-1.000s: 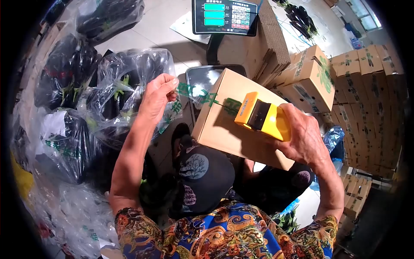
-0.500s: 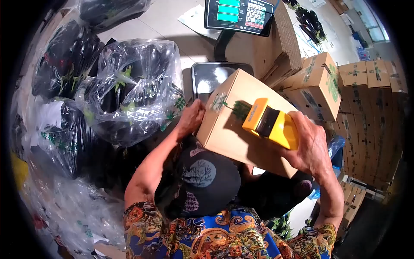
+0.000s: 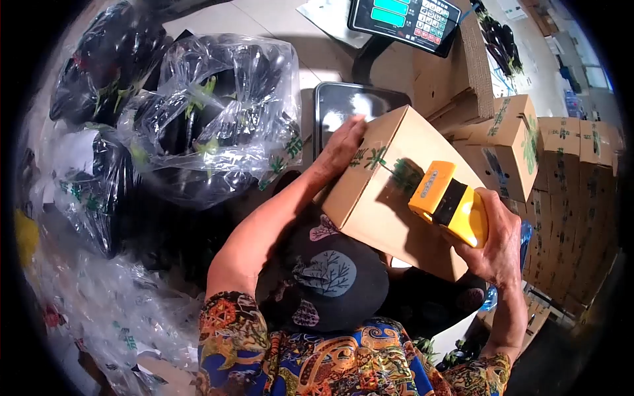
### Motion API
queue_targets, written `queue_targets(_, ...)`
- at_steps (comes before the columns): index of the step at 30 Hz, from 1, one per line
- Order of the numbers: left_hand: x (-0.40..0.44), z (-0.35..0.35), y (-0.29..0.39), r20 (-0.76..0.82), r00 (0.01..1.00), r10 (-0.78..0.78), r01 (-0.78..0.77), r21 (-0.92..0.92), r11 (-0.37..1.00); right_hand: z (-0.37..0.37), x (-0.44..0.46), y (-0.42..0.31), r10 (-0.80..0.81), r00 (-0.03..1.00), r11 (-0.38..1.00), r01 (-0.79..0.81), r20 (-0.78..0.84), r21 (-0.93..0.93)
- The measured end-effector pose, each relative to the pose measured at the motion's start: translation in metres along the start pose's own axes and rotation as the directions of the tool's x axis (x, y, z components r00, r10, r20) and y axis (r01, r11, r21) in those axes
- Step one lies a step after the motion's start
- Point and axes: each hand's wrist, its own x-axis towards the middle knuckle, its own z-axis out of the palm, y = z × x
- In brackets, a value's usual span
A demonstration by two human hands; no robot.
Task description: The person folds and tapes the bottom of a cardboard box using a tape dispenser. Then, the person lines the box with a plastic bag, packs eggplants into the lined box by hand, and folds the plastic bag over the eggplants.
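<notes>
A brown cardboard box (image 3: 370, 211) rests tilted across my lap, with green-printed tape (image 3: 376, 157) over its left end and along the top seam. My right hand (image 3: 495, 241) is closed round a yellow tape dispenser (image 3: 470, 218), whose front end is over the box top. Against the box's left end lies my left hand (image 3: 340, 148), its fingers stretched out flat near the upper corner. The palm side of that hand is hidden.
Clear plastic bags of eggplants (image 3: 211, 119) stand on the left, above crumpled plastic (image 3: 132, 317). Behind the box is a weighing scale (image 3: 330, 105) with a lit display (image 3: 389, 14). Taped cartons (image 3: 561, 171) are stacked on the right, beside flat cardboard (image 3: 449, 72).
My left hand has slid up the box's left end, and its fingers have straightened. The box, dispenser and right hand sit farther right and lower in view; the view itself has shifted somewhat.
</notes>
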Motion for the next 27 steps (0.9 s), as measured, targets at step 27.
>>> queue_targets(27, -0.022, 0.05, 0.148, 0.13, 0.946, 0.298, -0.197, 0.958, 0.208, -0.031, -0.068, 0.079, -0.103, 0.995, 0.995, 0.103, -0.004, 0.0)
